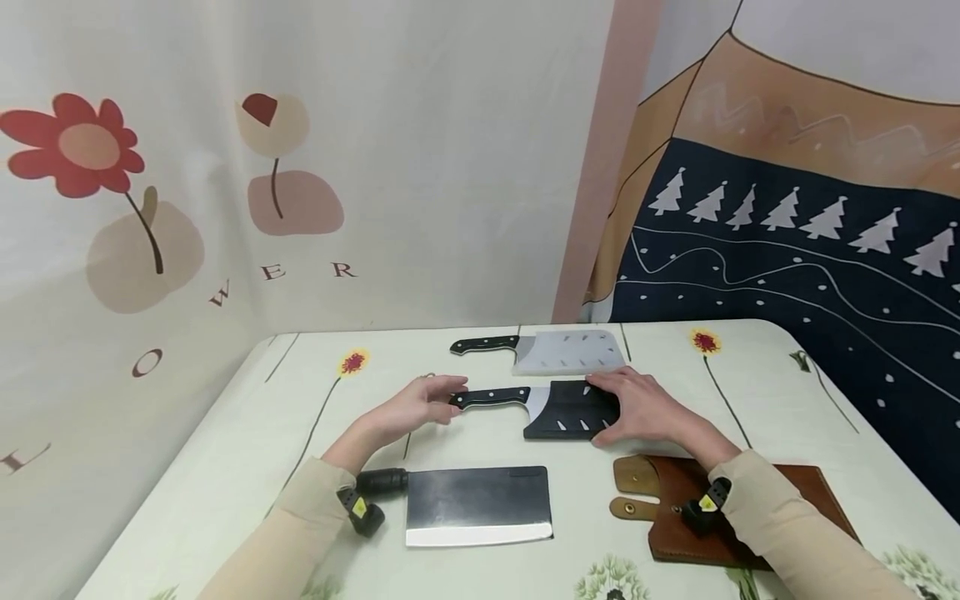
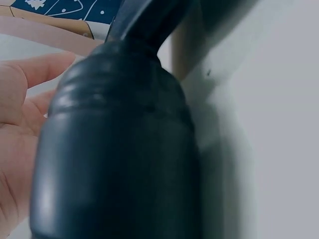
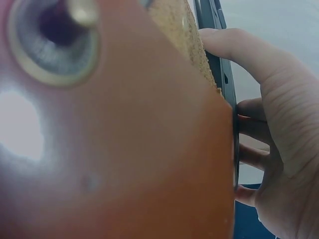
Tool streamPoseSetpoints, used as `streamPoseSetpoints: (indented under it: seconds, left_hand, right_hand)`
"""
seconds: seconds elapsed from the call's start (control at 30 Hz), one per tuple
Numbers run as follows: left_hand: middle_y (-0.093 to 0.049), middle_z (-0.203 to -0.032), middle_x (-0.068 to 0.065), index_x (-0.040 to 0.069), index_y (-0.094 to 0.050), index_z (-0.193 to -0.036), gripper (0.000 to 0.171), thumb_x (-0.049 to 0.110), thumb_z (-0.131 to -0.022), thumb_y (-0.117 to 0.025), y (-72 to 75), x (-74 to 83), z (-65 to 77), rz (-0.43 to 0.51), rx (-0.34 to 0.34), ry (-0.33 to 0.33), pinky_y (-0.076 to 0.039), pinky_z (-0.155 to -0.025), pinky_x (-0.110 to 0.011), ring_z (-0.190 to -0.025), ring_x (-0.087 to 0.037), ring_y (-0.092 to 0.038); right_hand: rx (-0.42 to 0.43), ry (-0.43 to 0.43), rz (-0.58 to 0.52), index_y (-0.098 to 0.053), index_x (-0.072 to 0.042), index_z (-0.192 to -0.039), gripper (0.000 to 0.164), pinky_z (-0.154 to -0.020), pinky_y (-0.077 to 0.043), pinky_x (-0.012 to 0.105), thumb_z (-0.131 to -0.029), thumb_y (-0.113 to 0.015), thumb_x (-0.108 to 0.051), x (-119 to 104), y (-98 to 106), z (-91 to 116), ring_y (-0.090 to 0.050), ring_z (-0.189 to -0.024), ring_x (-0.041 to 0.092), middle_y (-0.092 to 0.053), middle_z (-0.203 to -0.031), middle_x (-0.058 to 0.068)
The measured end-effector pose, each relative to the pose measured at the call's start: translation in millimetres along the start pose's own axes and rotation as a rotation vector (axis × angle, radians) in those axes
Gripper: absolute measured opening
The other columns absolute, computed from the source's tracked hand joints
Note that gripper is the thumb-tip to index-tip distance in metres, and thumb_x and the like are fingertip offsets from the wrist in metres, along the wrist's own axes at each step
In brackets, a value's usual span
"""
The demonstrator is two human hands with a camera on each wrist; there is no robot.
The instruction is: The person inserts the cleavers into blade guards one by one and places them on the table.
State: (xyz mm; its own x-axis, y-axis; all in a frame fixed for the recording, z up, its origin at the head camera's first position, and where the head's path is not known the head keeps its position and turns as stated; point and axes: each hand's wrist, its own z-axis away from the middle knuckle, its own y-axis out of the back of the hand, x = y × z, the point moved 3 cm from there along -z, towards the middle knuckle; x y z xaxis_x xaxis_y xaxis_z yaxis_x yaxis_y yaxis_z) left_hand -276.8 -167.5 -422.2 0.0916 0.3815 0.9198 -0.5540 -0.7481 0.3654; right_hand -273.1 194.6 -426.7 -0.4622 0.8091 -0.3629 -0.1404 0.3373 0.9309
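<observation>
In the head view a cleaver lies in the middle of the table, its black riveted handle (image 1: 491, 397) to the left and its blade inside a black slotted blade guard (image 1: 573, 412). My right hand (image 1: 641, 407) spans the guard's right end, thumb on the near edge and fingers on the far edge; the right wrist view shows the thumb against the guard's dark edge (image 3: 227, 79). My left hand (image 1: 416, 408) is at the handle's butt, fingers loosely bent, fingertips above it and thumb below. In the left wrist view part of the left hand (image 2: 20, 119) shows behind a large black handle (image 2: 117, 164).
Behind lies another cleaver in a translucent white guard (image 1: 570, 352). A bare cleaver with a wide dark blade (image 1: 477, 500) lies nearer, by the left wrist. A brown leather sheath (image 1: 810, 492) with snap straps lies under the right forearm. A patterned curtain (image 1: 450, 167) hangs behind the table.
</observation>
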Motion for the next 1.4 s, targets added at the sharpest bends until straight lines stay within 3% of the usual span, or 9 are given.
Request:
streamPoseSetpoints:
  seconds: [0.27, 0.43, 0.7, 0.93, 1.13, 1.4]
  left_hand:
    - [-0.043, -0.152, -0.030, -0.011, -0.038, -0.151, 0.060, 0.001, -0.097, -0.061, 2.5, -5.0, 4.3, 0.052, 0.010, -0.006, -0.047, -0.106, -0.043, -0.139, -0.043, -0.044]
    - [-0.046, -0.149, -0.031, -0.011, -0.038, -0.151, 0.059, 0.003, -0.099, -0.060, 6.7, -5.1, 9.5, 0.034, 0.021, -0.015, -0.048, -0.104, -0.044, -0.137, -0.044, -0.046]
    - [-0.061, -0.134, -0.027, -0.010, -0.044, -0.149, 0.054, 0.004, -0.100, -0.062, 22.2, -7.7, 22.9, -0.015, 0.088, -0.027, -0.057, -0.087, -0.041, -0.122, -0.039, -0.059]
    - [-0.066, -0.125, -0.026, -0.012, -0.047, -0.146, 0.054, 0.004, -0.097, -0.066, 30.0, -7.1, 45.8, -0.084, 0.098, -0.095, -0.057, -0.084, -0.033, -0.117, -0.039, -0.062]
    - [-0.071, -0.115, -0.020, -0.009, -0.057, -0.138, 0.048, 0.005, -0.095, -0.070, 29.7, -8.4, 72.6, -0.164, 0.083, -0.130, -0.055, -0.082, -0.028, -0.106, -0.027, -0.066]
    - [-0.073, -0.111, -0.015, -0.008, -0.064, -0.132, 0.042, 0.005, -0.092, -0.074, 29.4, -23.8, 103.2, -0.171, 0.076, -0.166, -0.055, -0.087, -0.029, -0.102, -0.022, -0.068]
  right_hand:
    - [-0.002, 0.021, -0.038, -0.059, -0.004, -0.143, 0.089, -0.104, -0.034, 0.066, -0.070, -0.091, -0.043, -1.1, 2.0, 3.3, -0.043, -0.133, 0.044, -0.054, -0.147, 0.020]
    - [0.002, 0.013, -0.070, -0.058, -0.005, -0.145, 0.087, -0.105, -0.032, 0.068, -0.073, -0.090, -0.041, 1.8, 12.4, 15.1, -0.043, -0.133, 0.043, -0.054, -0.147, 0.020]
    - [0.028, 0.011, -0.146, -0.055, -0.006, -0.147, 0.082, -0.101, -0.040, 0.069, -0.079, -0.089, -0.036, 7.4, 33.6, 44.4, -0.044, -0.133, 0.045, -0.052, -0.147, 0.022]
    - [-0.018, -0.006, -0.254, -0.054, -0.010, -0.149, 0.079, -0.098, -0.039, 0.072, -0.082, -0.086, -0.037, 10.7, 40.1, 73.3, -0.045, -0.132, 0.045, -0.051, -0.147, 0.021]
    - [-0.071, 0.019, -0.299, -0.052, -0.009, -0.149, 0.079, -0.095, -0.043, 0.071, -0.084, -0.085, -0.038, 12.5, 38.6, 98.3, -0.046, -0.129, 0.047, -0.051, -0.146, 0.022]
    - [-0.085, -0.028, -0.267, -0.050, -0.015, -0.151, 0.083, -0.092, -0.049, 0.052, -0.081, -0.087, -0.039, 24.0, 34.1, 131.5, -0.049, -0.125, 0.037, -0.053, -0.143, 0.015]
